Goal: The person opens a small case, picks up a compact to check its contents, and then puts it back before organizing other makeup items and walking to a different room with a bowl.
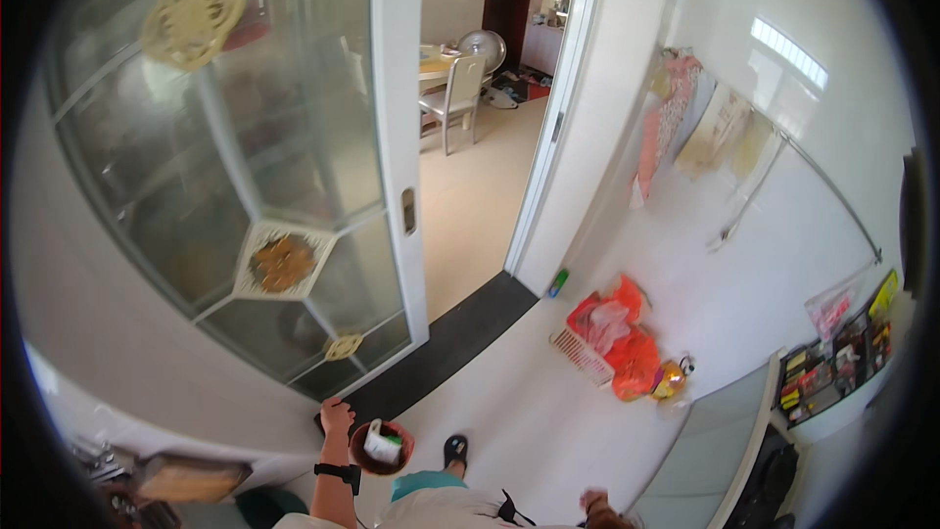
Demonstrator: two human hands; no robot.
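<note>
My left hand (337, 417) is out in front of me at the lower middle-left, a black band on its wrist. Its fingers are curled, and whatever they may hold is hidden. Close to its right, from this view, is a reddish-brown bucket (358, 448) with a white and green package (382, 446) inside. A dark edge shows just left of the fingers. Low at the bottom edge, right of my body, hangs my right hand (593, 504). Its fingers are too small and partly hidden to read.
Ahead, a glazed sliding door (397, 138) stands partly open over a dark threshold (460, 333). At right are a basket (585, 358) with red bags (636, 358), a green can (558, 282), a counter (705, 451) and hanging cloths (676, 103). A chair (460, 93) stands beyond the doorway.
</note>
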